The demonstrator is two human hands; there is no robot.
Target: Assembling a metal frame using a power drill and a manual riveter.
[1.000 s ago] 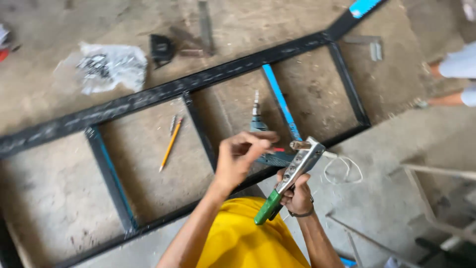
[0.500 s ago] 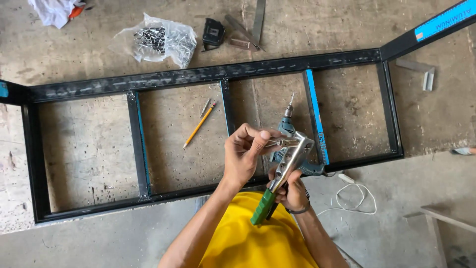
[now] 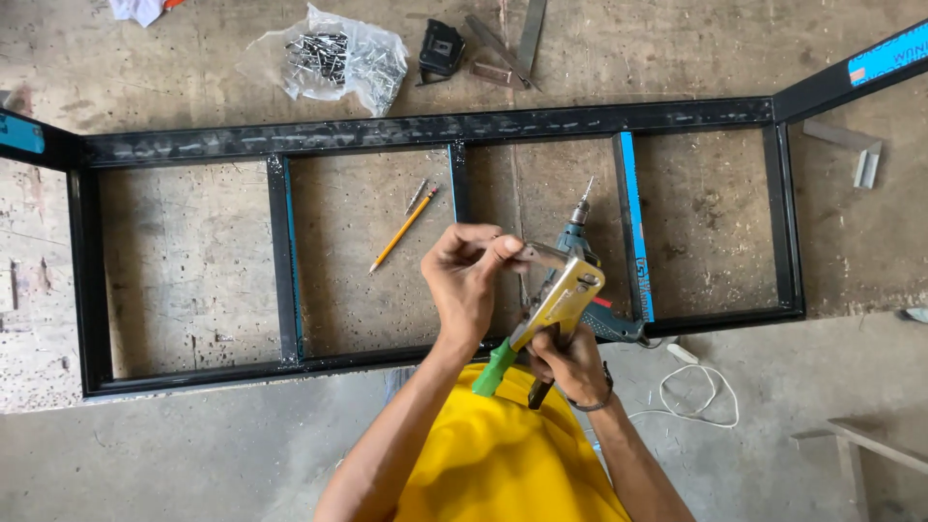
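Observation:
My right hand (image 3: 572, 362) grips the handles of a hand riveter (image 3: 553, 307) with a green grip and a yellowish metal body. My left hand (image 3: 468, 274) pinches a small metal piece (image 3: 541, 254) at the riveter's head. Both hands hover over the near rail of a black metal frame (image 3: 425, 129) lying on the concrete floor. A power drill (image 3: 578, 224) lies inside the frame just beyond my hands.
A yellow pencil (image 3: 403, 229) lies inside the frame. A clear plastic bag of small metal fasteners (image 3: 333, 56), a black tape measure (image 3: 440, 46) and metal strips (image 3: 512, 43) sit beyond the frame. A white cord (image 3: 696, 391) coils at right, near wooden pieces (image 3: 870, 445).
The view has shifted so the frame looks level and lies further right. My left hand has closed in on the riveter's head; my right hand still holds the riveter.

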